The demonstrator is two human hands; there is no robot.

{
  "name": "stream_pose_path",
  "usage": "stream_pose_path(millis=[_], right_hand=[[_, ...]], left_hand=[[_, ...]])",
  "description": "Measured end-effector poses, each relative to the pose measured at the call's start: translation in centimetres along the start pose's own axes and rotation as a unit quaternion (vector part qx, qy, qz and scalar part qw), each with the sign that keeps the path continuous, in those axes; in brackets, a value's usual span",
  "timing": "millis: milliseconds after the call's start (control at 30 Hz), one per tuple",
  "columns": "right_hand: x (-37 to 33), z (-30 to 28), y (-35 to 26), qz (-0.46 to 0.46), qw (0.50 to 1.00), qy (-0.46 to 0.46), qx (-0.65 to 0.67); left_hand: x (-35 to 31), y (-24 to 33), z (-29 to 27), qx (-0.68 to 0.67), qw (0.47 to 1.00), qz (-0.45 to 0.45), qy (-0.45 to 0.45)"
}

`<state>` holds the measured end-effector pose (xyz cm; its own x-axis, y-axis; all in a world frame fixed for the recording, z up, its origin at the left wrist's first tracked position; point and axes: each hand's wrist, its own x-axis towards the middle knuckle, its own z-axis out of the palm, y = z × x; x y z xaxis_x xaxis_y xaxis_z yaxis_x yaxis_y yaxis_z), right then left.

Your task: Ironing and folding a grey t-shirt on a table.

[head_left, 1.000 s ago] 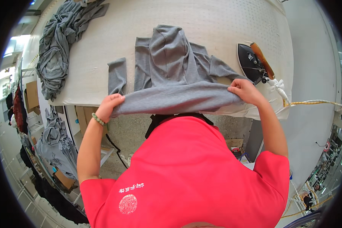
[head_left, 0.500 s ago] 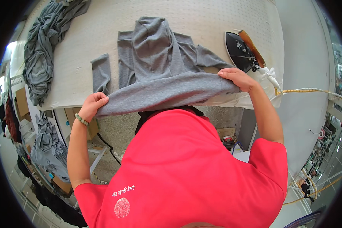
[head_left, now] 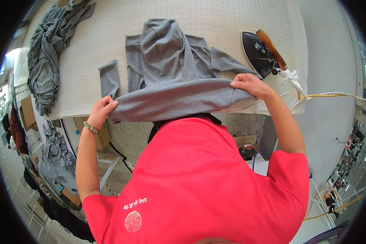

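Note:
A grey hooded garment (head_left: 166,61) lies on the padded table (head_left: 227,24), its hood pointing away from me and its sleeves out to the sides. The near part is folded over along the table's front edge. My left hand (head_left: 102,112) pinches the left end of this folded part between thumb and fingers. At its right end my right hand (head_left: 251,85) grips the cloth the same way, thumb on top. Between both hands the fabric is drawn out nearly straight, its lower edge close against my body.
Just beyond my right hand rests a black iron (head_left: 258,55) with a wooden handle, its yellow-and-white hose (head_left: 333,95) running off to the right. A heap of grey garments (head_left: 44,61) covers the table's left side. More grey clothes (head_left: 57,152) hang or lie below at the left.
Both hands keep their hold on the garment. The folded edge looks slightly straighter and flatter between them, and my right hand has shifted a little toward the left.

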<state>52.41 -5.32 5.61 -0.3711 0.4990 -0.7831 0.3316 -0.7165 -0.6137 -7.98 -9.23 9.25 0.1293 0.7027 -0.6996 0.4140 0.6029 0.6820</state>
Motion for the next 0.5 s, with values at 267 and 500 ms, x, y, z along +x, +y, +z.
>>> stream_pose_path(millis=[267, 500], right_hand=[[0.6, -0.1, -1.4, -0.038, 0.989, 0.005, -0.145], [0.6, -1.3, -7.0, -0.049, 0.991, 0.012, -0.125]], left_hand=[[-1.3, -0.2, 1.1, -0.004, 0.999, 0.002, 0.05], [-5.1, 2.3, 0.2, 0.035, 0.998, -0.003, 0.044]])
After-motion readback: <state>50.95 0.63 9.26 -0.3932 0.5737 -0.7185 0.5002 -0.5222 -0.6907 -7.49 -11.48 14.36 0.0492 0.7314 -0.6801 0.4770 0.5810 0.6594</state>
